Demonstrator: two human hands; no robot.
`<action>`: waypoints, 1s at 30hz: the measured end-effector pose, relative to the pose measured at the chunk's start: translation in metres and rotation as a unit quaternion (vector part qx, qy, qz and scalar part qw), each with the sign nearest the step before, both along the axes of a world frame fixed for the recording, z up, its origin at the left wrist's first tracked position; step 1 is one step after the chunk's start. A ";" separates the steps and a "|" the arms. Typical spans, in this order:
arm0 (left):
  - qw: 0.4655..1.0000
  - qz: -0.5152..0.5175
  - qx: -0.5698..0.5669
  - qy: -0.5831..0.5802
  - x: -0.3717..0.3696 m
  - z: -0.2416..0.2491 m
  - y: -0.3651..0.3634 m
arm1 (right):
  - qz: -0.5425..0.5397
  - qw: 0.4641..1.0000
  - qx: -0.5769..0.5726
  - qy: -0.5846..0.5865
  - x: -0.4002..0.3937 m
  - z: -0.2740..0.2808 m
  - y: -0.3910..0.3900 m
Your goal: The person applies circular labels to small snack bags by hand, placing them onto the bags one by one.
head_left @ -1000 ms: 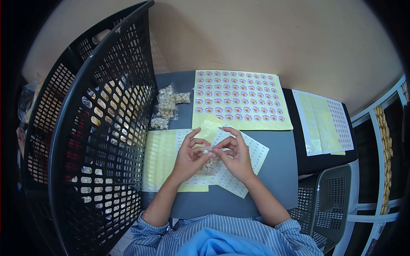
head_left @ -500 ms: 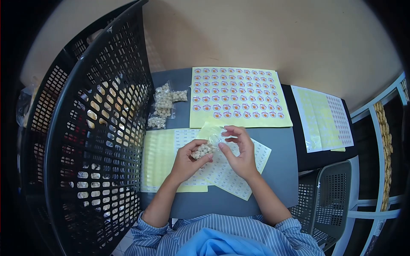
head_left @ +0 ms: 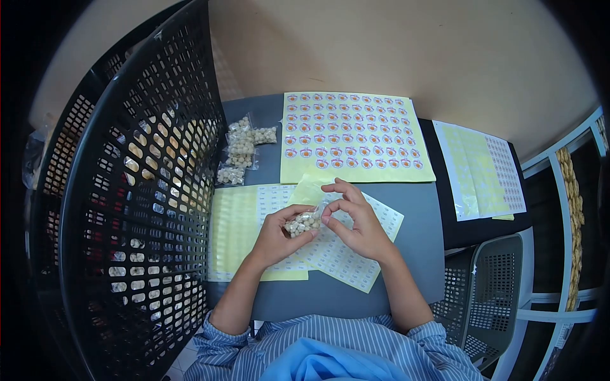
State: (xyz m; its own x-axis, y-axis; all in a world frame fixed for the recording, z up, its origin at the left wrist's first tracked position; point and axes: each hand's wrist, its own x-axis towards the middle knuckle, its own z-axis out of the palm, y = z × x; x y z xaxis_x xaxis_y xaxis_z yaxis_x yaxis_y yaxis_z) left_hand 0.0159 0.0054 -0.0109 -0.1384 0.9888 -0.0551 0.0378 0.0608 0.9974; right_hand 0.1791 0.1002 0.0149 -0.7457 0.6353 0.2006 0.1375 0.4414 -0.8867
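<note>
A small clear plastic bag [head_left: 304, 223] of pale round pieces is held above the table, over the label sheets. My left hand [head_left: 277, 233] is closed around its filled part, thumb in front. At the bag's upper right edge, my right hand [head_left: 357, 222] pinches the clear plastic between thumb and index finger, its other fingers raised. Beneath both hands lie sheets of small printed labels [head_left: 349, 260] on yellow backing. Behind them is a large yellow sheet of round stickers [head_left: 356, 130] with orange centres, its bottom left spot bare.
Several filled bags [head_left: 241, 152] are piled at the back left, beside a tall black perforated basket [head_left: 136, 190]. At right, another sticker sheet [head_left: 480, 171] lies on a black surface above a grey crate [head_left: 492, 298]. A wall stands behind the table.
My right thumb and index finger have closed together on the bag's edge; they were apart before. The bag stays in my left hand. The camera view has shifted slightly.
</note>
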 end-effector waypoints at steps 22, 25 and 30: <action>0.999 -0.024 0.031 0.022 0.000 0.011 -0.002 | 0.003 0.999 0.032 0.044 -0.004 0.006 -0.006; 0.997 -0.034 0.053 0.054 0.001 0.008 -0.003 | -0.035 0.997 0.024 0.060 -0.004 0.012 -0.008; 0.996 -0.013 0.058 0.064 0.001 0.010 -0.002 | -0.045 0.991 0.070 0.103 -0.004 0.020 -0.010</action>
State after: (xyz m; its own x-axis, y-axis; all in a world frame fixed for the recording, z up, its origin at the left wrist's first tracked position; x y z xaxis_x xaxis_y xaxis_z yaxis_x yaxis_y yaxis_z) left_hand 0.0169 0.0030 -0.0007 -0.1106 0.9910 0.0758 0.1643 -0.0570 0.9848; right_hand 0.1752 0.0901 0.0348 -0.6211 0.6530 0.4334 0.0043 0.5558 -0.8313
